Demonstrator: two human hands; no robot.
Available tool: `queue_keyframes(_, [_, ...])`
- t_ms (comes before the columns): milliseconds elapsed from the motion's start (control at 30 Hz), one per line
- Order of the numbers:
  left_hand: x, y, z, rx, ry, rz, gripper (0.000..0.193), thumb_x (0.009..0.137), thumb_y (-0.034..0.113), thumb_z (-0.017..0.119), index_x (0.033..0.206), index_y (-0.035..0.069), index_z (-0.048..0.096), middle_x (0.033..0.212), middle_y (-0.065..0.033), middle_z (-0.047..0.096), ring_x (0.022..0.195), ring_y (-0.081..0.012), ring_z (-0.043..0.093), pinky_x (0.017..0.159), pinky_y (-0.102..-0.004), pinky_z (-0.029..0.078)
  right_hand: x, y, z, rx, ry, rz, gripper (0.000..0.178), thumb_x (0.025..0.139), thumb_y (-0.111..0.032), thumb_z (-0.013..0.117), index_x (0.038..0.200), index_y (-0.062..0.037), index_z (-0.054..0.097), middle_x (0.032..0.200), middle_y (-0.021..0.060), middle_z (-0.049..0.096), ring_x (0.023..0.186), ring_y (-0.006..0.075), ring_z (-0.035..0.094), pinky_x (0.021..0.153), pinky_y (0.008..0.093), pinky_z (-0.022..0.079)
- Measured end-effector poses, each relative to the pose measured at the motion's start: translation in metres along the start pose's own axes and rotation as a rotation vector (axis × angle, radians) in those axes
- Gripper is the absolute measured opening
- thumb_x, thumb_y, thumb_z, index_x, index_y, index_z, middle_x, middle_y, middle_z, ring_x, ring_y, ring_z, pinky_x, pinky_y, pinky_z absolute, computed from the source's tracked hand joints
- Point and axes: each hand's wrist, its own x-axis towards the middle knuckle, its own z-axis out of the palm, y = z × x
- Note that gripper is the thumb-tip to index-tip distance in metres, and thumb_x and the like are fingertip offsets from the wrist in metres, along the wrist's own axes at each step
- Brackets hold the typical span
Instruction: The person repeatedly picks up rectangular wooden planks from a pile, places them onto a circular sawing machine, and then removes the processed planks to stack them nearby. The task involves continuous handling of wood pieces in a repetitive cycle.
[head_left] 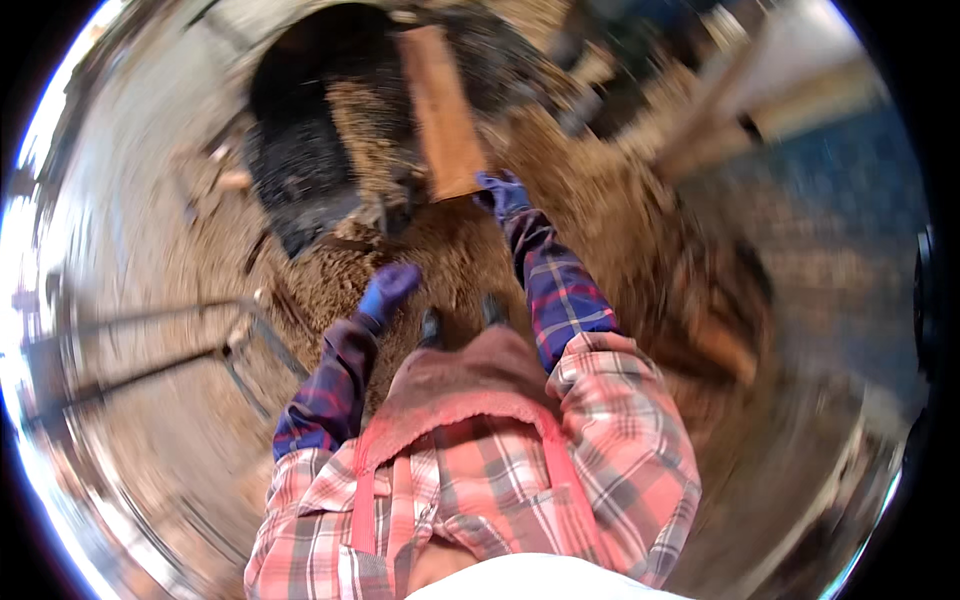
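My right hand (pixel 503 193), in a blue-purple glove, grips the near right corner of a long reddish-brown wooden board (pixel 442 110). The board reaches away from me, beside a large black machine or housing (pixel 300 130) with a round dark top. My left hand (pixel 390 288), gloved the same way, hangs low over the sawdust to the left of my feet. Its fingers look curled in, with nothing visible in them, though motion blurs the detail.
Brown sawdust (pixel 580 210) covers the ground around my dark shoes (pixel 494 310). A metal frame (pixel 170 350) stands at left. Blurred wood pieces (pixel 715 330) lie at right, below a blue surface (pixel 830 185). A pale beam (pixel 780 115) crosses the far right.
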Motion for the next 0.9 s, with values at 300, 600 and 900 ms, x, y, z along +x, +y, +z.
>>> queue_keyframes(300, [0.136, -0.009, 0.164, -0.639, -0.489, -0.312, 0.036, 0.089, 0.037, 0.048, 0.111, 0.009, 0.053, 0.103, -0.0073, 0.057, 0.092, -0.0252, 0.054, 0.084, -0.0381, 0.044, -0.338, 0.05, -0.231, -0.444, 0.076, 0.158, 0.048, 0.069, -0.024, 0.075, 0.109, -0.0058, 0.057, 0.089, 0.0048, 0.062, 0.073, 0.0142, 0.058, 0.06, 0.028, 0.048])
queue_keyframes(600, [-0.067, 0.086, 0.501, -0.011, -1.474, 0.11, 0.034, 0.09, 0.015, 0.048, 0.121, 0.0, 0.047, 0.119, -0.01, 0.053, 0.107, -0.0172, 0.051, 0.093, -0.0307, 0.041, -0.495, 0.159, -0.336, 0.352, 0.46, -0.559, 0.038, 0.077, -0.015, 0.064, 0.112, -0.005, 0.053, 0.098, 0.008, 0.061, 0.078, 0.0195, 0.062, 0.065, 0.0331, 0.054])
queue_keyframes(900, [-0.054, -0.019, 0.411, 0.728, -1.198, 0.137, 0.04, 0.083, 0.031, 0.061, 0.105, -0.002, 0.059, 0.09, -0.006, 0.062, 0.085, -0.013, 0.055, 0.076, -0.0257, 0.044, -0.473, 0.22, -0.561, 0.978, 0.704, -0.584, 0.015, 0.086, -0.018, 0.055, 0.099, -0.0096, 0.055, 0.081, 0.0045, 0.056, 0.066, 0.02, 0.057, 0.057, 0.0334, 0.05])
